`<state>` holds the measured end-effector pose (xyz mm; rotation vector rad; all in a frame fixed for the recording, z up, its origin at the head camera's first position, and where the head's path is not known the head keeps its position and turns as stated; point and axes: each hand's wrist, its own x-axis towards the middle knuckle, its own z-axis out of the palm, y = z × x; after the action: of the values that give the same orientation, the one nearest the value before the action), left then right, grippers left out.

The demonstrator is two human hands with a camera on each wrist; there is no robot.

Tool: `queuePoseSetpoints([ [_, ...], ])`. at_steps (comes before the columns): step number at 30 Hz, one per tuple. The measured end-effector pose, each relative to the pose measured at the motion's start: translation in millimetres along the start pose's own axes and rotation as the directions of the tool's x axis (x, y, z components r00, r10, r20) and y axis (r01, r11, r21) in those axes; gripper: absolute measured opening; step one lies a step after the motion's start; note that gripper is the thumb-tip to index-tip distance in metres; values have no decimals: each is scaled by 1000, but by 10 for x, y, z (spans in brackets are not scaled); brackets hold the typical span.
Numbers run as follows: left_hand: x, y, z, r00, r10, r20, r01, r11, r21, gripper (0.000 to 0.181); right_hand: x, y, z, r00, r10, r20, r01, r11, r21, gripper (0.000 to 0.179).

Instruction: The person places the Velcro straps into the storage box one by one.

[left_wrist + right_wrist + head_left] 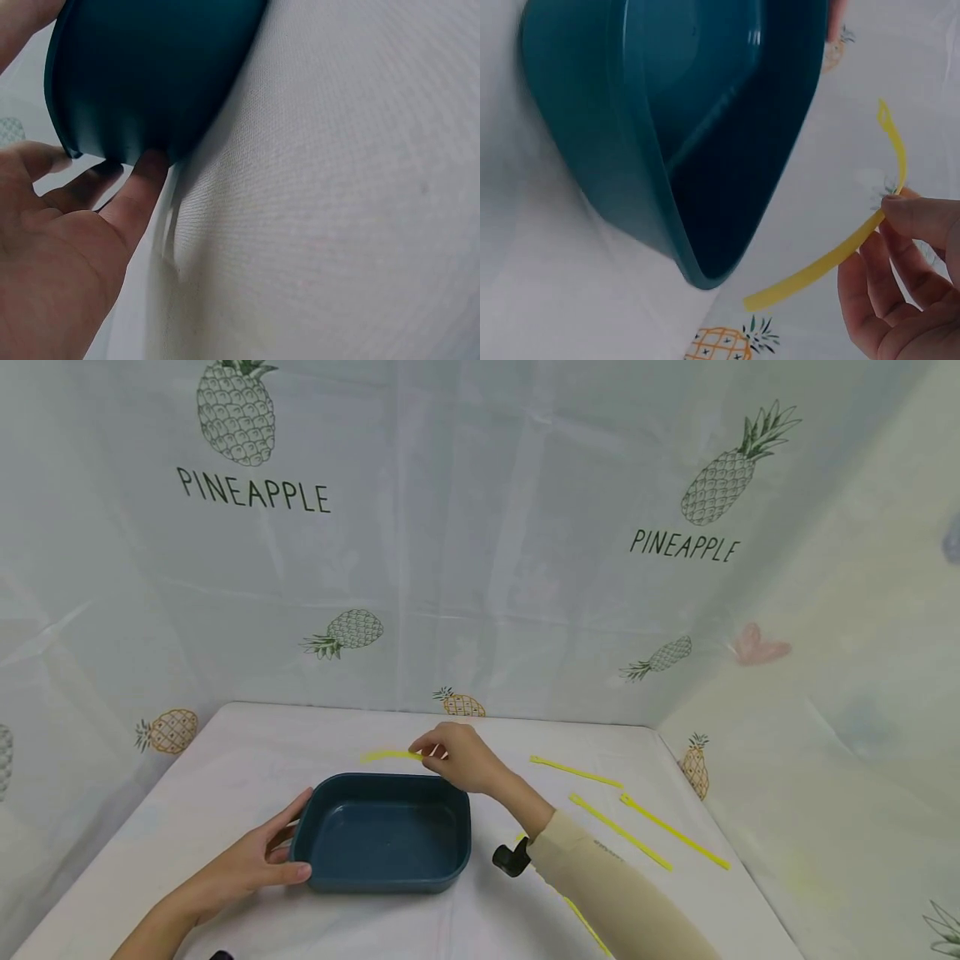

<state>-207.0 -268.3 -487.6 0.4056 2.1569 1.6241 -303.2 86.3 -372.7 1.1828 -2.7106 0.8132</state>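
Observation:
A dark teal rectangular basin (390,847) sits on the white-covered table, its inside bare. My left hand (243,864) holds it at the left end, thumb at the near corner and fingers spread along the side wall. Beyond the basin's far right corner, my right hand (463,758) pinches a yellow cable tie (388,755) between thumb and fingers. In the right wrist view this cable tie (810,274) bends in a gentle curve, with a slotted head at its upper end and a plain flat tail pointing toward the basin.
To the right lie more yellow cable ties: one farther back (576,770), two side by side, the nearer cable tie (621,832) and the outer cable tie (675,832). Another yellow strip (587,927) is partly hidden under the right sleeve (600,885). A pineapple-print curtain (480,568) surrounds the table.

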Motion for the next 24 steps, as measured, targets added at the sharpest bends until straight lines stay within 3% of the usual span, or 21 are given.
queuePoseSetpoints([
  [8,10,-6,4,1000,-8,-17,8,1000,7,107,54,-61,184,999,-27,44,27,1000,6,23],
  [17,6,0,6,1000,-1,-5,1,1000,-11,107,69,-77,378,997,40,72,-40,999,-3,22],
  [24,2,-3,9,1000,-18,0,18,1000,-20,107,43,-57,505,994,50,94,-50,999,4,20],
])
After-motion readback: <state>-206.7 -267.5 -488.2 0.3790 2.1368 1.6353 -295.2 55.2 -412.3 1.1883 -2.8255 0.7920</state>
